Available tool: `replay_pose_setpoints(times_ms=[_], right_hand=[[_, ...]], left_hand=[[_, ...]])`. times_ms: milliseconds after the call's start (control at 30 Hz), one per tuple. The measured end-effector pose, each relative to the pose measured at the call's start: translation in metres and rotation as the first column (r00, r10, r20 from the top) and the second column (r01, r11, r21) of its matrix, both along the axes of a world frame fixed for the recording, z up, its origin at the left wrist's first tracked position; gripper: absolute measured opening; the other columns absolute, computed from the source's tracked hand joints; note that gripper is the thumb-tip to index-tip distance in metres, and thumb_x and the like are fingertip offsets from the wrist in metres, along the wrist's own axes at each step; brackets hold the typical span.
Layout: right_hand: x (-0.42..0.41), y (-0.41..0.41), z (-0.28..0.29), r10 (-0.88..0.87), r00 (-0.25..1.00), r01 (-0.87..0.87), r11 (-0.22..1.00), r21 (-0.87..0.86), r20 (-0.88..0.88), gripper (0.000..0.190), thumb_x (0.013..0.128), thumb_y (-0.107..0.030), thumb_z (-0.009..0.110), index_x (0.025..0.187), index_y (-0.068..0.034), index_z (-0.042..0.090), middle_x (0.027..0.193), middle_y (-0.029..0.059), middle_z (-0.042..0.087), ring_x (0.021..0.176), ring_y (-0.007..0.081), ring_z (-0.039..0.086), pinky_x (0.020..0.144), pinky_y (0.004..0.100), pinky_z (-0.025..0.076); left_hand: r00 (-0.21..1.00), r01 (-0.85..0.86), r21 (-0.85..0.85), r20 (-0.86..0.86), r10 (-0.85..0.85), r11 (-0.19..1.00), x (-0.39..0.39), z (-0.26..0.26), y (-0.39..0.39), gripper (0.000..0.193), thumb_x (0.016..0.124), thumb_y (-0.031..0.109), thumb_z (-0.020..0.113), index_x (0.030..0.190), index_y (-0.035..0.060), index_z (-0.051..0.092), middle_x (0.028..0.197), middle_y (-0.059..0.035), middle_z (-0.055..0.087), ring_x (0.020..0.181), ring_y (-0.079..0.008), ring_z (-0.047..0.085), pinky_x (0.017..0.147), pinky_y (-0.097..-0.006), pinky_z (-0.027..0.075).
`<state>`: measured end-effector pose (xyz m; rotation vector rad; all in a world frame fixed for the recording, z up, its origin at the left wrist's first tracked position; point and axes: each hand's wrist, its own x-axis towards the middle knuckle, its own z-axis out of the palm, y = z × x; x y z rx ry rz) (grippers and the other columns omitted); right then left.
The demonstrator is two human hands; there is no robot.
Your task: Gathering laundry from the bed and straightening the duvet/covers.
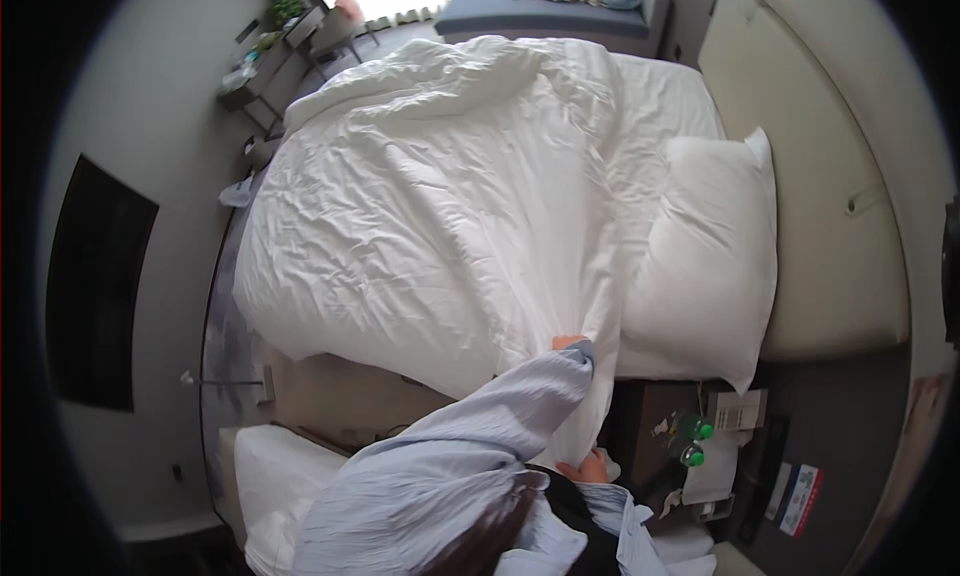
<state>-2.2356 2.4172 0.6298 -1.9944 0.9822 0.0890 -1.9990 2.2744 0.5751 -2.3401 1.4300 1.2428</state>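
A rumpled white duvet [420, 223] covers most of the bed, pulled into taut folds towards me. My left hand [568, 342], partly hidden by its light blue sleeve, grips the duvet near the bed's close side. Lower down, close to my body, my right hand [589, 467] holds the duvet's edge where it hangs beside the bed. A white pillow [705, 253] lies at the headboard end on the white fitted sheet [660, 103].
A bedside table [649, 426] with green-capped plastic bottles [691, 454] and a tissue box stands close at right. A second white-covered bed [277, 493] is at lower left. The padded headboard [817, 201] borders the bed; a blue sofa [540, 13] stands beyond.
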Motion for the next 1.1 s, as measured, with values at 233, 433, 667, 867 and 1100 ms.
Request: replay_pose_setpoints(times_ms=[233, 433, 667, 867, 1100], right_hand=[[-0.044, 0.007, 0.015, -0.011, 0.996, -0.002, 0.990, 0.141, 0.089, 0.041, 0.069, -0.041, 0.064, 0.088, -0.005, 0.064, 0.081, 0.0163, 0.063, 0.083, 0.0305, 0.059, 0.081, 0.0385, 0.041], [-0.071, 0.001, 0.019, 0.071, 0.988, -0.052, 0.989, 0.140, -0.134, 0.040, 0.072, -0.033, 0.060, 0.095, 0.000, 0.059, 0.090, 0.0200, 0.061, 0.089, 0.0326, 0.058, 0.081, 0.0403, 0.042], [-0.089, -0.003, -0.028, -0.022, 0.937, 0.117, 0.960, 0.254, -0.349, 0.041, 0.073, -0.032, 0.059, 0.098, 0.000, 0.058, 0.094, 0.0206, 0.060, 0.092, 0.0328, 0.057, 0.082, 0.0398, 0.042], [-0.110, 0.001, -0.074, -0.068, 0.892, 0.227, 0.923, 0.312, -0.447, 0.041, 0.074, -0.032, 0.058, 0.100, 0.000, 0.057, 0.097, 0.0212, 0.059, 0.094, 0.0330, 0.056, 0.084, 0.0393, 0.041], [-0.155, 0.020, -0.137, 0.223, 0.854, -0.024, 0.920, 0.392, -0.470, 0.042, 0.075, -0.031, 0.057, 0.102, 0.000, 0.056, 0.100, 0.0219, 0.058, 0.096, 0.0332, 0.055, 0.085, 0.0387, 0.041]], left_hand=[[0.952, -0.135, -0.410, -0.306, 0.003, 0.902, -0.032, 0.094, -0.018, 0.027, 0.063, 0.028, 0.065, 0.079, 0.0059, 0.065, 0.078, -0.0167, 0.062, 0.074, -0.0289, 0.061, 0.066, -0.0372, 0.048], [0.884, 0.262, -0.355, -0.284, -0.371, 0.897, -0.079, 0.080, 0.087, 0.028, 0.063, 0.027, 0.065, 0.080, 0.0047, 0.064, 0.074, -0.0170, 0.061, 0.074, -0.0327, 0.060, 0.067, -0.0409, 0.047], [0.918, 0.163, -0.057, -0.358, -0.173, 0.985, -0.045, 0.034, 0.103, 0.036, 0.066, 0.032, 0.065, 0.089, 0.0043, 0.064, 0.085, -0.0170, 0.062, 0.085, -0.0306, 0.060, 0.075, -0.0382, 0.045], [0.925, -0.131, -0.264, -0.378, 0.022, 0.956, -0.079, 0.029, 0.080, 0.033, 0.070, 0.034, 0.061, 0.085, 0.0044, 0.063, 0.083, -0.0166, 0.062, 0.082, -0.0316, 0.059, 0.073, -0.0399, 0.045], [0.707, -0.392, -0.470, -0.704, -0.068, 0.791, -0.108, -0.003, 0.125, 0.025, 0.078, 0.025, 0.056, 0.096, 0.0086, 0.062, 0.090, -0.0108, 0.064, 0.087, -0.0285, 0.059, 0.077, -0.0354, 0.045]])
